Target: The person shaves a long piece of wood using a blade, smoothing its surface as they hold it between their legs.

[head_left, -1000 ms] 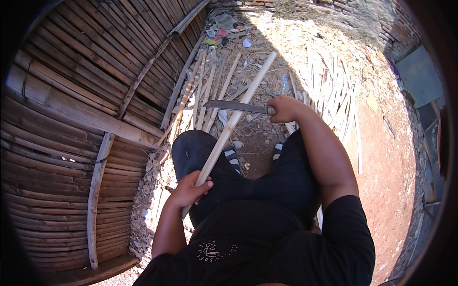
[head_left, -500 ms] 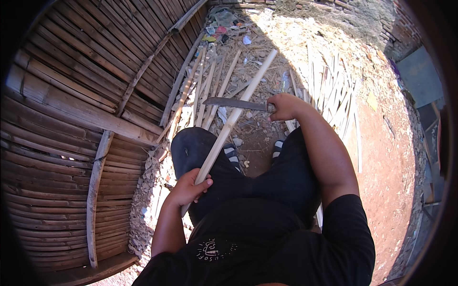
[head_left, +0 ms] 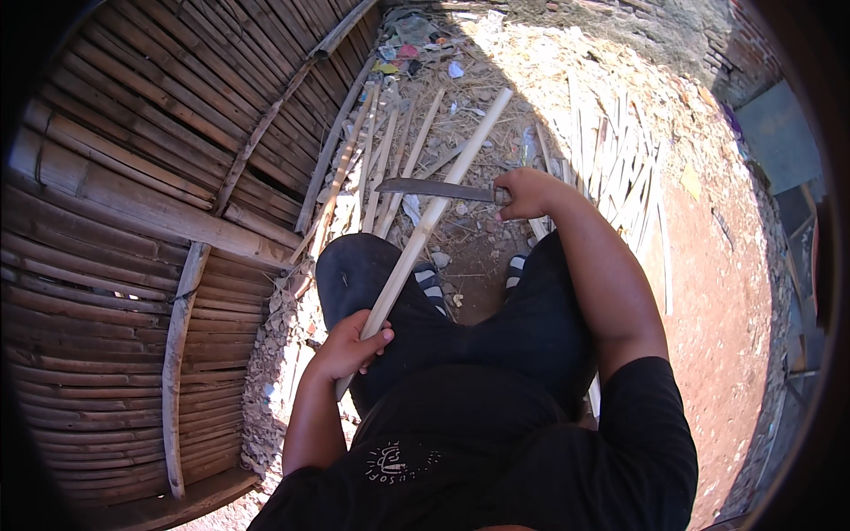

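Observation:
A long pale bamboo strip (head_left: 416,243) slants from my lap up and away to the right. My left hand (head_left: 354,345) is closed round its near end, beside my left thigh. In my right hand (head_left: 524,195) is the handle of a machete (head_left: 434,188), mostly hidden by my fingers. The dark blade lies across the strip, pointing left, and touches or nearly touches it past my knees. The strip's far end hangs over the littered ground.
A slatted bamboo wall (head_left: 106,265) rises close on my left. Several loose strips (head_left: 416,146) lie ahead on the ground, and a pile of split bamboo (head_left: 624,173) is at the right. My sandalled feet (head_left: 430,288) are below the blade. A brick wall (head_left: 753,49) stands far right.
The blade and my right hand have shifted very slightly, with the strip tilting a touch. Both grips are the same.

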A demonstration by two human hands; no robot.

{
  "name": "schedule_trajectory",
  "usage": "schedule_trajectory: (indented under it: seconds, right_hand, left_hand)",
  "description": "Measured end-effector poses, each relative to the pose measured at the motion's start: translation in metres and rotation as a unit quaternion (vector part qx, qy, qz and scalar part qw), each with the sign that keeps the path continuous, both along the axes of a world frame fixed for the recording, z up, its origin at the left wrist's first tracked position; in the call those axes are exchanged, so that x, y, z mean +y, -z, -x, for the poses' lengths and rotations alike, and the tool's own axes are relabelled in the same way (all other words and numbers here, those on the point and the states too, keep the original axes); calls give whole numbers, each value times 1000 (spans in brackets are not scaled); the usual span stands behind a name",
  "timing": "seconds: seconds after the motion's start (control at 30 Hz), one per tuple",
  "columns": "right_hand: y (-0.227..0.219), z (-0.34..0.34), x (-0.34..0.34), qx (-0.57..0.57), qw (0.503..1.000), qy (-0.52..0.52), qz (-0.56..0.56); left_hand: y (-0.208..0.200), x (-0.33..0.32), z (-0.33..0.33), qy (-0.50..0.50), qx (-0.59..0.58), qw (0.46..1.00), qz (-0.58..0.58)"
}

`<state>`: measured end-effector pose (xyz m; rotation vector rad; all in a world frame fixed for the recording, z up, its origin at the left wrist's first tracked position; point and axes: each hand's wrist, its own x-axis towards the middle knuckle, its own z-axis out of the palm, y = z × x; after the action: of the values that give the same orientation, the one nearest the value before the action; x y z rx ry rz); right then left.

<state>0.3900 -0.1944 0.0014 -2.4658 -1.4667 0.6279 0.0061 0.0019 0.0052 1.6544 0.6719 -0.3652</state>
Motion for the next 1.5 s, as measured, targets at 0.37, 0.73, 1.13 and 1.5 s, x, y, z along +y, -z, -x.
schedule_trajectory:
  seconds: [0.37, 0.73, 1.13, 1.5]
  right_hand:
    - [-11, -3, -5, -3, 1000, 30, -5]
    - [-18, 1, -9, -53, 998, 18, -1]
    - [-9, -13, -17, -60, 996, 58, -25]
    - [-17, -6, -10, -46, 997, 69, -8]
  left_hand:
    - [1, -2, 1, -10, -5, 1000, -6]
    - [2, -3, 2, -22, -6, 1000, -20]
    - [1, -4, 2, -16, -11, 1000, -16]
    - [0, -6, 6, -26, -18, 999, -22]
